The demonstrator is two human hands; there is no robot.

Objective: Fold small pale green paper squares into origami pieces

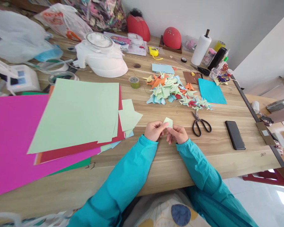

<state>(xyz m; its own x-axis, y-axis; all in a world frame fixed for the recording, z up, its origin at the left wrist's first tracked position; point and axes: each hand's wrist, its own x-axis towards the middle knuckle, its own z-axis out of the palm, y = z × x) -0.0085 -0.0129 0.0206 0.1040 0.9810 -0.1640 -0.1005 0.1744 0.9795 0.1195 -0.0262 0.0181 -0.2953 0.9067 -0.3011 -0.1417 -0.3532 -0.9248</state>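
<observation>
Teal-sleeved left hand (153,130) and right hand (179,134) on small, creased pale-green paper (168,122)

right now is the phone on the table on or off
Off, it seems: the phone lies flat on the table right of the scissors, its upward face plain black, nothing lit.
</observation>
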